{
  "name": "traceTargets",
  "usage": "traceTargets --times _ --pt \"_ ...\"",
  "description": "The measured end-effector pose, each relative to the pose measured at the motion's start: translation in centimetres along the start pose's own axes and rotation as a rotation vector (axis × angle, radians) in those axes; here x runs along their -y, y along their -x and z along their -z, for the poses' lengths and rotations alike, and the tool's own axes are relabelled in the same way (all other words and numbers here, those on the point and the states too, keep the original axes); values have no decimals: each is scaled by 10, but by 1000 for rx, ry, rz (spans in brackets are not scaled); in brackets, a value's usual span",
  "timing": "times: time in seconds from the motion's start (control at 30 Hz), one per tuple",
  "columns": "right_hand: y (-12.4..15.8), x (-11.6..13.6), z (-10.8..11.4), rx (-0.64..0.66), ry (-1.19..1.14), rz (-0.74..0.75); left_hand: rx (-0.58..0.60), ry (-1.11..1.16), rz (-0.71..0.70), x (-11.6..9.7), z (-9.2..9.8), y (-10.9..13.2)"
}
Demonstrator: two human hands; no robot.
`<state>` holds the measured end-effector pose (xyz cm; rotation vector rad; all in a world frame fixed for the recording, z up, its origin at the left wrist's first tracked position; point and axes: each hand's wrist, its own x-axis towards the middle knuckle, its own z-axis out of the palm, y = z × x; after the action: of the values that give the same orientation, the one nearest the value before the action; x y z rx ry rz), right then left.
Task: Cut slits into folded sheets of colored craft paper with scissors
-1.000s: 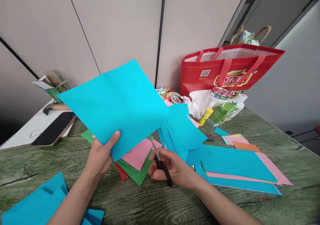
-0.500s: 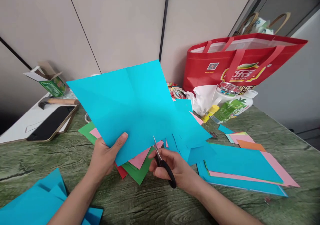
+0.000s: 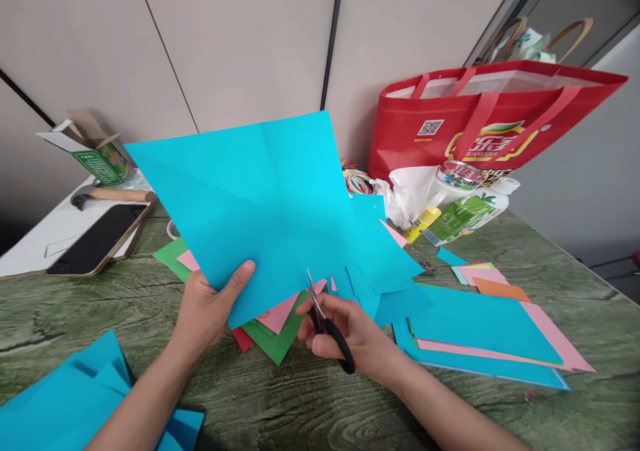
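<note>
A large sheet of blue paper (image 3: 250, 197) is held up above the table, tilted, by my left hand (image 3: 210, 311). My left thumb lies on its front at the lower left corner, with the other fingers hidden behind. Faint crease lines run across the sheet. My right hand (image 3: 345, 337) grips black-handled scissors (image 3: 334, 334), their blades pointing up at the sheet's lower edge. Whether the blades touch the paper I cannot tell. Behind and below the sheet lie green paper (image 3: 280, 344) and pink paper (image 3: 283, 314), partly covered.
Stacked blue and pink papers (image 3: 490, 321) lie at the right, more blue sheets (image 3: 60, 397) at the lower left. A red bag (image 3: 400, 137), a yellow glue stick (image 3: 423, 224) and a green-white package (image 3: 460, 217) stand behind. At the left are a hammer (image 3: 120, 195) and a phone (image 3: 95, 241).
The blue sheet's top has tipped up and slightly right, with both hands keeping their grips. The whole view has shifted a little.
</note>
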<state>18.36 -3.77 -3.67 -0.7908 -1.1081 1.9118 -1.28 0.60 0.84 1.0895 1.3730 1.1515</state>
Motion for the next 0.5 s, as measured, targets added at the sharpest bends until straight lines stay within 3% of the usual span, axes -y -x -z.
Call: traceTargets --times 0.5 --pt "-1 3 -1 -12 41 2 13 -35 -8 -3 2 2"
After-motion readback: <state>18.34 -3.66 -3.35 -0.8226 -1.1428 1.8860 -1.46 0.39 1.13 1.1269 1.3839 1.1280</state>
